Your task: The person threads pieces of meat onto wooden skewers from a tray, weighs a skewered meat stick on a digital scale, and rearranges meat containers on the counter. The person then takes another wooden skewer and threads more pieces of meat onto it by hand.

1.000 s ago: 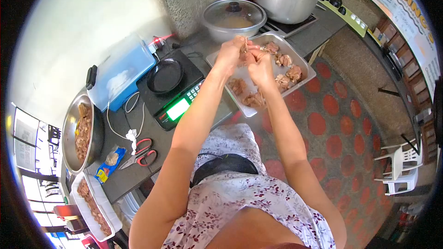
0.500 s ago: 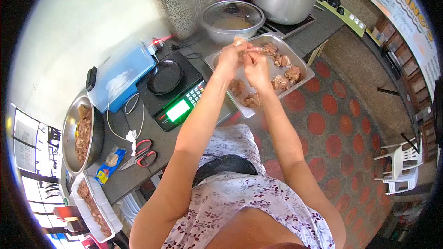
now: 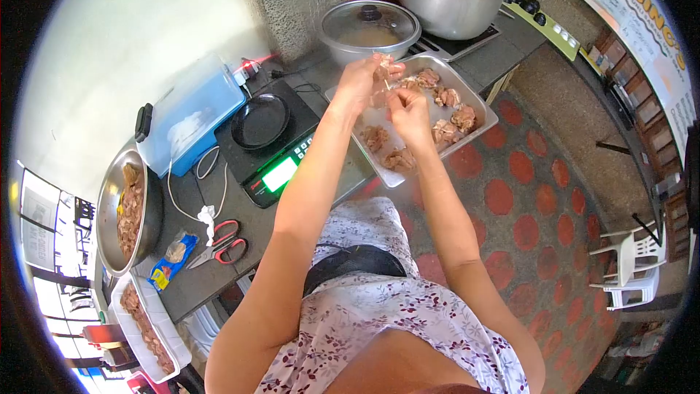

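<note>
Both hands are raised over the near-left part of a metal tray (image 3: pixel 487 125), which holds several clumps of raw meat (image 3: pixel 446 131). My left hand (image 3: pixel 361 76) is wrapped round a piece of meat (image 3: pixel 384 63) that shows above its fingers. Just right of it, my right hand (image 3: pixel 410 111) is closed in a pinch on a thin pale stick (image 3: pixel 387 86), whose upper end meets the meat. Small details between the fingers are hard to make out.
Left of the tray are a scale (image 3: pixel 280 174) with a black dish (image 3: pixel 260 121), scissors (image 3: pixel 219 246), a blue packet (image 3: pixel 173 261), a bowl of meat (image 3: pixel 154 208) and a white meat tray (image 3: pixel 179 343). Behind stand a lidded pan (image 3: pixel 368 51) and a large pot (image 3: pixel 452 0).
My hands have moved slightly apart, my right hand a little lower. The thin stick between them now shows. The other objects have stayed in place.
</note>
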The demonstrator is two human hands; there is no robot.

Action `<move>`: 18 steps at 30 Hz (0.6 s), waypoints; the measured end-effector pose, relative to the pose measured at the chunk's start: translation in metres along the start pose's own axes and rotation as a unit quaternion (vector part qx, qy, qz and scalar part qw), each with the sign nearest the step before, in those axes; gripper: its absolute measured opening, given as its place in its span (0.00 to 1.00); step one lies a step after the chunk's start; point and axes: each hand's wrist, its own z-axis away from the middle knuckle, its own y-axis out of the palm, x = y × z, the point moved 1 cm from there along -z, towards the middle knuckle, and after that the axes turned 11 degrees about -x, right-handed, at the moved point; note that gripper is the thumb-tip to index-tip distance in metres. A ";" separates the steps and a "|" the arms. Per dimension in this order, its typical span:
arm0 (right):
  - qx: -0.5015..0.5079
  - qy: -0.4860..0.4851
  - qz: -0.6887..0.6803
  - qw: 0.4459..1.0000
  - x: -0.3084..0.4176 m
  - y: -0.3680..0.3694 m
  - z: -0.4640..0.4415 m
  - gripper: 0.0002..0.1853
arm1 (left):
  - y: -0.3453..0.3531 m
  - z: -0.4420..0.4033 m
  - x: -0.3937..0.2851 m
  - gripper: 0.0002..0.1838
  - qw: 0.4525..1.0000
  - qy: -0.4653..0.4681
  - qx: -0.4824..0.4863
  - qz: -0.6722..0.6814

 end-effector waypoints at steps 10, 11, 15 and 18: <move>0.005 0.118 -0.089 0.989 0.006 0.000 -0.012 0.10 | 0.006 0.018 0.015 0.20 0.998 0.039 -0.034 -0.023; 0.002 0.117 -0.088 0.989 0.004 -0.003 -0.014 0.10 | 0.004 0.015 0.016 0.19 0.999 0.038 -0.021 -0.030; 0.017 0.180 -0.141 0.973 0.006 -0.008 -0.010 0.13 | -0.005 0.008 0.008 0.19 0.998 0.027 -0.016 -0.051; -0.018 0.203 -0.183 0.962 0.005 -0.016 0.005 0.16 | -0.009 0.003 0.000 0.22 0.996 0.059 -0.050 -0.039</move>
